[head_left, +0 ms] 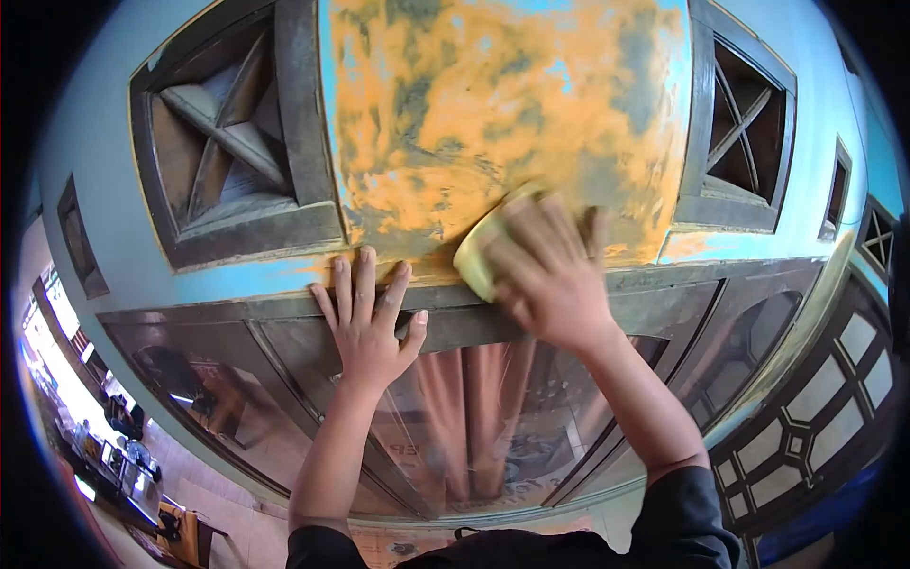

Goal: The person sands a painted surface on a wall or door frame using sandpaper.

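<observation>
An orange and grey patchy wall panel with light blue edges fills the upper middle. My right hand presses a pale yellow pad against the panel's lower part; its fingers are blurred by motion. To the left, my left hand lies with fingers spread on the dark wooden frame, its fingertips touching the panel's lower edge. Nothing is held in it.
Dark framed vents with crossed bars stand left and right of the panel. Below are glass panes with a pink curtain behind. A wooden stool is at lower left, a patterned door at right.
</observation>
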A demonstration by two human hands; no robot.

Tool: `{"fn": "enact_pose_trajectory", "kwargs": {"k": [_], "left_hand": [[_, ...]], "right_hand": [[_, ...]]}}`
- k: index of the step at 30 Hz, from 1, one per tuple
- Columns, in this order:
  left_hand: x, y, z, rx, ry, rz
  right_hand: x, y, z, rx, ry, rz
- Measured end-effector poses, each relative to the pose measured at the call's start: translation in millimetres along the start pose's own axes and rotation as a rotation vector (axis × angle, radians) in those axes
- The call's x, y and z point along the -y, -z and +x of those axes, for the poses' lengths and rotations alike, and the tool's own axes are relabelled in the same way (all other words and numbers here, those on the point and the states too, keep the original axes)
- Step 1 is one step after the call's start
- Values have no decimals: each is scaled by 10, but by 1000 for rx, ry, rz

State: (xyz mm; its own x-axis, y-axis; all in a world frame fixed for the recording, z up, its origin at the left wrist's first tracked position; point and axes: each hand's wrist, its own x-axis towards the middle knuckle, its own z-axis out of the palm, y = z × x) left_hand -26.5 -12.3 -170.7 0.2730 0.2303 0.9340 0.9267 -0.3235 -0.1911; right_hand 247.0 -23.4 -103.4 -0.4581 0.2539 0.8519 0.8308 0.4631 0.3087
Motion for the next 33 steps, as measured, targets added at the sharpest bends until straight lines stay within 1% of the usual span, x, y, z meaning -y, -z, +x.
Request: {"fn": "enact_pose_trajectory", "kwargs": {"k": [1, 4, 5, 8, 9, 12, 13, 14, 16, 18, 19, 22, 23, 26, 27, 30, 31, 32, 33], "left_hand": [[24, 11, -2, -2, -1, 1], [92, 31, -17, 1, 16, -2], [122, 39, -32, 4, 27, -4], [217, 59, -66, -17, 42, 14], [257, 63, -75, -22, 43, 19], [349, 75, -94, -41, 58, 33], [376, 74, -99, -52, 69, 33], [398, 72, -104, -64, 81, 33], [424, 77, -111, -73, 97, 37], [446, 86, -116, -68, 97, 43], [462, 92, -127, -67, 105, 48], [569, 117, -159, -73, 120, 58], [606, 127, -169, -79, 126, 57], [681, 152, -194, -94, 127, 68], [694, 173, -194, -92, 131, 67], [805, 187, -209, -108, 141, 75], [841, 187, -229, -113, 146, 78], [869, 187, -236, -116, 147, 77], [894, 189, -244, -119, 150, 78]], "right_hand": [[61, 28, 24, 109, 166, 79], [-92, 163, 307, -28, 35, -124], [-131, 210, 428, -173, -128, -116], [66, 102, 484, -143, -133, -127], [102, 91, 424, 55, 82, -86], [-20, 57, 491, 96, 320, -21], [-35, 129, 602, -1, 158, -166], [-41, 205, 727, -139, -12, -157], [52, 140, 827, -261, -82, -177], [174, 28, 744, 50, 211, -98], [210, -16, 735, 60, 405, 51], [117, 132, 960, -155, 32, -163], [68, 173, 1044, -269, -99, -151], [352, 58, 990, -72, 75, -194], [423, -25, 941, 17, 292, -88], [336, 53, 1030, 5, 238, -114], [278, 55, 1109, -123, 78, -209], [240, 58, 1169, -234, -19, -205], [329, 35, 1161, -186, 24, -234]]}}
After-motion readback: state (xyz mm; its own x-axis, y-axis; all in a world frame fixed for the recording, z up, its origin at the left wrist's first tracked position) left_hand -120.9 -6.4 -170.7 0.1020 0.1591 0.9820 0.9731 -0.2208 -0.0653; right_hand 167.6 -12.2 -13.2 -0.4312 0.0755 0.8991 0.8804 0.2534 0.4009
